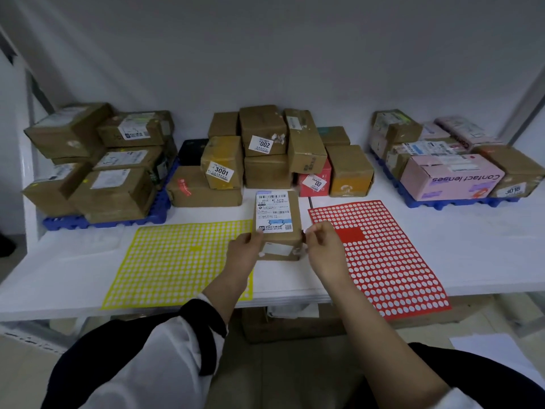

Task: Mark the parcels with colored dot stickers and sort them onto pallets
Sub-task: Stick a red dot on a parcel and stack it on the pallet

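A small brown parcel [278,225] with a white shipping label on top is in the middle of the white table, between two sticker sheets. My left hand [243,250] grips its left side. My right hand [323,242] is at its right edge with thumb and fingertips pinched together; whether a sticker is between them I cannot tell. The yellow sticker sheet [180,261] lies to the left, the red sticker sheet [383,255] to the right, both with most dots gone.
Several stacked parcels fill a blue pallet at left [103,222] and another blue pallet at right [460,202]. A pile of unsorted parcels [265,154] stands at the back centre against the wall. A cardboard box sits under the table.
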